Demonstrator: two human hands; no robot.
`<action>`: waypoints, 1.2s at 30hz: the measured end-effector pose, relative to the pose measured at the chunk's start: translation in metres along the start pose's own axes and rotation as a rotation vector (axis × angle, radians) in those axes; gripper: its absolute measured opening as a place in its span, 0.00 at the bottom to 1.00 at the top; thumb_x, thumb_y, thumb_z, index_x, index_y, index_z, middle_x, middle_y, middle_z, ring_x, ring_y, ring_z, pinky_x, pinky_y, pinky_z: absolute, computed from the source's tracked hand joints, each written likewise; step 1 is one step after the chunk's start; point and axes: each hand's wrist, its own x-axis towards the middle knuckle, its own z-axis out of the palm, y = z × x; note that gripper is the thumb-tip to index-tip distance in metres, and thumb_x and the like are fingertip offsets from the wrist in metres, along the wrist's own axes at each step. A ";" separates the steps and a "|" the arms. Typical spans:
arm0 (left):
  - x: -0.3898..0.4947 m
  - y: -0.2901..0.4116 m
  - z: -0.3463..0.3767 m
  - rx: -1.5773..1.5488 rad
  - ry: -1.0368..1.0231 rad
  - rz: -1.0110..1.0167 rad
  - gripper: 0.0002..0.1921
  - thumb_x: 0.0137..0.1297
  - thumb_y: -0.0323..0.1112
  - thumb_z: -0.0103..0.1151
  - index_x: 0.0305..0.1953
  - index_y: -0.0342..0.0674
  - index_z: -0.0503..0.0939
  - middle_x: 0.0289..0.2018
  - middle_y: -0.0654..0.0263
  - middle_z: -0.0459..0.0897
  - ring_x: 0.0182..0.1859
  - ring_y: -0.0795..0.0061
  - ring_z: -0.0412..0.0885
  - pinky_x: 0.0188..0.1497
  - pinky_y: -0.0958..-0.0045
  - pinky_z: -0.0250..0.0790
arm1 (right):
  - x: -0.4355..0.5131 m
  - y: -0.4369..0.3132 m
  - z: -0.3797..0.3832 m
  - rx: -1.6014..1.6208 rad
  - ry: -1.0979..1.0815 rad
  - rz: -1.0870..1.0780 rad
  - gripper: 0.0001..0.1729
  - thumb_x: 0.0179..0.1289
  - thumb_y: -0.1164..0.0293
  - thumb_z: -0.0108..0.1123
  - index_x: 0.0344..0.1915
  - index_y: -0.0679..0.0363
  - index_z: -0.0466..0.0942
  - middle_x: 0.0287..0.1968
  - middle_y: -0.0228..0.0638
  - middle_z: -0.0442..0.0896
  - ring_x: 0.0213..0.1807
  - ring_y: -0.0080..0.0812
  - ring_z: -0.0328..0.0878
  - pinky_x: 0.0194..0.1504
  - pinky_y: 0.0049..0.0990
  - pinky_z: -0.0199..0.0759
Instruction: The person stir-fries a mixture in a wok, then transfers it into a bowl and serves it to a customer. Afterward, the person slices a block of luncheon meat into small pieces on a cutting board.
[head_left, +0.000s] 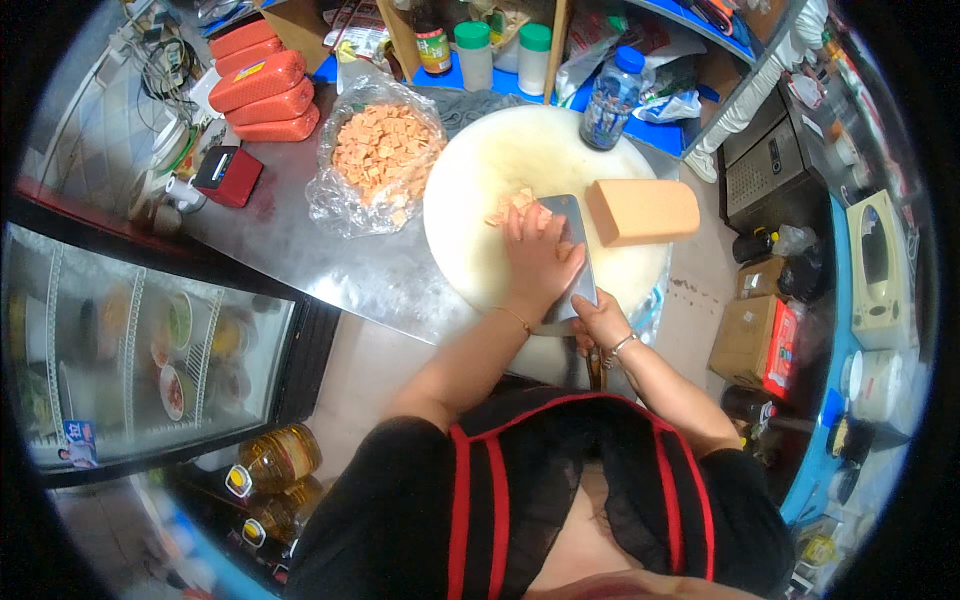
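My right hand (601, 321) grips a cleaver (577, 225) near its heel, and the broad blade lies along the round white cutting board (480, 262). Spread over the blade's left side, my left hand (541, 259) has its fingertips on a small heap of diced luncheon meat (510, 206). Whether it pinches any pieces is hidden under the fingers. To the right of the blade sits a large uncut block of luncheon meat (641, 211). Left of the board, a clear plastic bag (322, 199) stands open, full of diced luncheon meat (386, 146).
Red-wrapped meat loaves (262, 97) are stacked at the back left, near a small red device (231, 176). A blue-capped bottle (611, 97) stands on the board's far edge. Green-lidded jars (474, 60) line the shelf. A glass-fronted fridge (142, 337) is at left.
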 end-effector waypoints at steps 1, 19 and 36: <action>0.005 -0.001 -0.002 -0.025 0.005 0.017 0.26 0.50 0.44 0.65 0.50 0.42 0.75 0.57 0.47 0.65 0.62 0.38 0.55 0.65 0.43 0.46 | 0.000 -0.002 0.005 0.026 0.007 0.003 0.08 0.69 0.67 0.47 0.36 0.60 0.64 0.15 0.32 0.67 0.08 0.26 0.62 0.09 0.28 0.61; 0.153 -0.281 -0.118 0.105 0.086 -0.038 0.17 0.57 0.43 0.58 0.47 0.46 0.79 0.60 0.52 0.67 0.66 0.42 0.55 0.68 0.46 0.43 | 0.094 -0.125 0.224 -0.041 -0.109 0.000 0.07 0.66 0.70 0.48 0.40 0.61 0.64 0.16 0.30 0.66 0.08 0.21 0.60 0.10 0.26 0.63; 0.173 -0.293 -0.132 0.331 -0.004 0.122 0.14 0.58 0.34 0.55 0.46 0.48 0.78 0.48 0.63 0.76 0.55 0.59 0.70 0.58 0.53 0.55 | -0.061 -0.037 0.050 -1.326 0.883 -0.379 0.08 0.58 0.69 0.58 0.32 0.58 0.68 0.23 0.45 0.78 0.25 0.50 0.78 0.27 0.44 0.71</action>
